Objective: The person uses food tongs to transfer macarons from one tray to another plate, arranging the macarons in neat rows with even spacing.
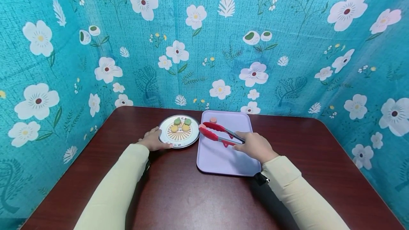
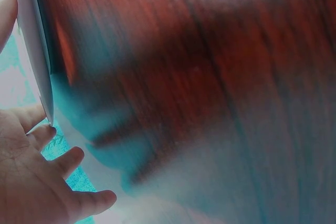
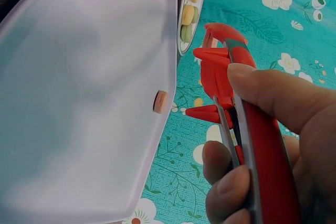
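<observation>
My left hand (image 1: 152,140) touches the left rim of a round patterned plate (image 1: 166,141), its fingers spread along the edge. On the plate are two green macarons (image 1: 187,122) and two yellow macarons (image 1: 174,129). My right hand (image 1: 255,147) grips red-tipped metal tongs (image 1: 220,138), thumb on one side and fingers curled round the other. Between the tong tips is a pink macaron (image 1: 202,126), above the tray's left edge beside the plate. Another pink macaron (image 3: 160,102) lies near the far edge of the lilac tray (image 1: 223,164).
Plate and tray stand close side by side on a dark brown table (image 1: 179,194). A teal flowered cloth (image 1: 204,63) hangs along the table's back and sides. Small red prongs (image 3: 202,113) jut from the tongs' arms.
</observation>
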Demonstrator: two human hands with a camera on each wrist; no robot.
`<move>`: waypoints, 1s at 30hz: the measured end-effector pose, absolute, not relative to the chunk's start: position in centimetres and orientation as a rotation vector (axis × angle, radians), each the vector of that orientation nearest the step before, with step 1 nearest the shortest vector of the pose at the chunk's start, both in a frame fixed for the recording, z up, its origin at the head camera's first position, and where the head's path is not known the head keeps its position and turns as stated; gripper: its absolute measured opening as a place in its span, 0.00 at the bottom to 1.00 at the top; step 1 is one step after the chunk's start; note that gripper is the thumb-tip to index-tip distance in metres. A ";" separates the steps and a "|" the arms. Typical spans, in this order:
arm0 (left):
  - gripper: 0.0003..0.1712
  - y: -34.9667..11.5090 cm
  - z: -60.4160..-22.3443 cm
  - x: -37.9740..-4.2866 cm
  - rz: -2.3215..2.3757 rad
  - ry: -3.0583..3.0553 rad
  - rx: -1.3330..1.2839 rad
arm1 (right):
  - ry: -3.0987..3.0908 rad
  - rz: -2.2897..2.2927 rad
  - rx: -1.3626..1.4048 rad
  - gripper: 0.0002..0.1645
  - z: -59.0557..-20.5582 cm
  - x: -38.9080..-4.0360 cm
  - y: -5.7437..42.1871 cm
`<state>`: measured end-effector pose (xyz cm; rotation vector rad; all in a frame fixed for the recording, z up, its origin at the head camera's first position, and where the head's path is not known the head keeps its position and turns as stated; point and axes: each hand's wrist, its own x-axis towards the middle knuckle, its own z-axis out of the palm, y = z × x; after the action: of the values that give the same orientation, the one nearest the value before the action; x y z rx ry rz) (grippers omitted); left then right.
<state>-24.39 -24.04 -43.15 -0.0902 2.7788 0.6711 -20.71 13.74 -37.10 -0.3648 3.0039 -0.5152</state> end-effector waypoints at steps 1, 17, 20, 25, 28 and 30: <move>0.61 -24.0 -43.1 -24.4 0.669 2.779 -0.089 | 3.005 -0.517 -0.368 0.39 -37.1 -20.7 13.7; 0.61 -23.9 -43.0 -24.4 0.655 2.779 -0.086 | 3.006 -0.563 -0.397 0.38 -37.2 -20.5 12.9; 0.62 -23.9 -43.1 -24.4 0.655 2.778 -0.092 | 3.007 -0.564 -0.392 0.38 -37.1 -20.5 12.6; 0.63 -24.0 -43.2 -24.5 0.651 2.778 -0.085 | 2.993 -0.580 -0.368 0.38 -37.0 -20.5 12.2; 0.63 -24.1 -43.2 -24.5 0.646 2.778 -0.088 | 2.987 -0.595 -0.366 0.38 -37.0 -20.6 12.0; 0.63 -24.1 -43.3 -24.5 0.647 2.778 -0.098 | 2.985 -0.605 -0.367 0.37 -37.0 -20.6 11.8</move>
<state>-24.48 -24.10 -43.28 -0.0984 2.7778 0.6465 -20.63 11.82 -37.05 -0.3666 2.9849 -0.6048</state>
